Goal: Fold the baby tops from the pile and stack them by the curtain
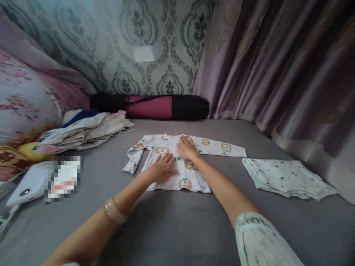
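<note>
A small white long-sleeved shirt (169, 181) with a print of tan animal faces and green sprigs lies spread out in front of me. My left hand (164, 169) rests flat on the shirt's body, its fingers spread. Higher up, near the neckline, my right hand (187, 146) presses on the cloth with its fingers stretched out. The sleeve on the right reaches straight out to the side. On the left, the other sleeve bends downward at the elbow.
Folded white printed clothes (283, 177) lie to the right. At the left are a heap of clothes (91, 129), a white device (30, 184) and a blurred-out packet (63, 179). A black and maroon rolled bag (149, 107) lies along the wall, beside a purple curtain (238, 66). Grey sheet (166, 221) covers the surface.
</note>
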Tool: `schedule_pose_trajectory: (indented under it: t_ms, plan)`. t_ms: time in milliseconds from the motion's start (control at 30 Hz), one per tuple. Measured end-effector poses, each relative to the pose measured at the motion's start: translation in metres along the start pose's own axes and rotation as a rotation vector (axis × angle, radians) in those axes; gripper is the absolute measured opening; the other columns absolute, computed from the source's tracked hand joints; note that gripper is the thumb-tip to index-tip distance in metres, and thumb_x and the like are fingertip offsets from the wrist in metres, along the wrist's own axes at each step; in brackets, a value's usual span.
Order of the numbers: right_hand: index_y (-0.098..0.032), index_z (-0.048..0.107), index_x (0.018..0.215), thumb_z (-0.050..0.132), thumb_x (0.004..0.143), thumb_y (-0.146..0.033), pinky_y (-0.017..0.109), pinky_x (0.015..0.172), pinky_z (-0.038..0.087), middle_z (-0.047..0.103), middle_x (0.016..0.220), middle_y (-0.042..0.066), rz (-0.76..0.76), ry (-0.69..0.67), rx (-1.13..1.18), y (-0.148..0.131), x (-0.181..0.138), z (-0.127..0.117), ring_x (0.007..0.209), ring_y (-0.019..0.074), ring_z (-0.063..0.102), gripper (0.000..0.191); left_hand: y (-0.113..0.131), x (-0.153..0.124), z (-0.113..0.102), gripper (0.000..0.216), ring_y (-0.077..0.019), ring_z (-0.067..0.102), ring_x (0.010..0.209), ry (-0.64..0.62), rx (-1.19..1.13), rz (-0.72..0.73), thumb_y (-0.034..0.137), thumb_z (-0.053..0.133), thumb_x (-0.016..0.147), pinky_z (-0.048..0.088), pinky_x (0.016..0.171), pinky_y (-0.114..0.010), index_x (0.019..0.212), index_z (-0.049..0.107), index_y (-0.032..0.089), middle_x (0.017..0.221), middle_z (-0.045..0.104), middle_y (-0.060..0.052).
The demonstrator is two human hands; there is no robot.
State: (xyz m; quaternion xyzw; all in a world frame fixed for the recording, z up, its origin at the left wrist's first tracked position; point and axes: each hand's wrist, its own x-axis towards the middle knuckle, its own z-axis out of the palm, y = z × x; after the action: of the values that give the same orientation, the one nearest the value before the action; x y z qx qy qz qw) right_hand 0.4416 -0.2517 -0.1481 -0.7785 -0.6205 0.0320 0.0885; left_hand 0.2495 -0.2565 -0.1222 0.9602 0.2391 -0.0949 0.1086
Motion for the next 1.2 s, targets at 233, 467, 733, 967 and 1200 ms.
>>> schedule_pose_trajectory:
  t_ms: [233, 467, 733, 967, 1200]
  plan:
    - [-0.008, 0.025, 0.149, 0.019, 0.099, -0.042, 0.056, 0.114, 0.009, 0.018, 0.158, 0.015, 0.13, 0.008, 0.006, -0.001, 0.021, 0.015, 0.146, 0.0259, 0.008, 0.061, -0.009, -0.029, 0.027, 0.081, -0.0294, 0.005, 0.147, 0.14, -0.006, 0.001, 0.069, 0.02, 0.091, 0.007, 0.117, -0.051, 0.152, 0.02, 0.015, 0.158, 0.011, -0.017]
    - [-0.008, 0.024, 0.15, 0.018, 0.099, -0.041, 0.057, 0.114, 0.009, 0.017, 0.159, 0.013, 0.143, -0.02, -0.015, -0.003, 0.02, 0.013, 0.146, 0.0252, 0.008, 0.061, -0.011, -0.031, 0.027, 0.071, -0.0273, 0.014, 0.146, 0.204, -0.133, 0.049, 0.063, 0.025, 0.094, 0.012, 0.118, -0.048, 0.149, 0.029, 0.017, 0.157, 0.021, -0.014]
    - [-0.007, 0.028, 0.148, 0.027, 0.097, -0.033, 0.056, 0.115, 0.009, 0.018, 0.158, 0.017, 0.108, -0.004, -0.001, -0.021, 0.028, 0.002, 0.146, 0.0287, 0.011, 0.058, -0.099, -0.072, -0.005, 0.033, -0.0241, 0.062, 0.1, 0.738, -0.447, -0.664, 0.027, 0.037, 0.091, 0.049, 0.087, -0.034, 0.109, 0.064, 0.019, 0.109, 0.068, -0.01]
    - [-0.009, 0.034, 0.145, 0.027, 0.097, -0.024, 0.041, 0.115, 0.018, 0.031, 0.154, 0.014, -0.14, -0.045, 0.133, -0.088, 0.055, 0.019, 0.143, 0.024, 0.023, 0.051, -0.132, -0.084, -0.004, 0.024, -0.023, 0.063, 0.076, 0.372, -0.43, -0.788, 0.035, 0.052, 0.083, 0.044, 0.064, -0.03, 0.082, 0.065, 0.015, 0.081, 0.069, -0.01]
    - [-0.01, 0.045, 0.138, 0.027, 0.097, -0.019, 0.035, 0.112, 0.022, 0.044, 0.146, 0.014, -0.111, 0.04, 0.152, -0.107, 0.075, 0.039, 0.136, 0.0233, 0.035, 0.046, -0.12, -0.076, 0.0, 0.028, -0.0175, 0.059, 0.069, 0.341, -0.42, -0.75, 0.044, 0.056, 0.076, 0.038, 0.057, -0.024, 0.076, 0.064, 0.018, 0.069, 0.065, -0.002]
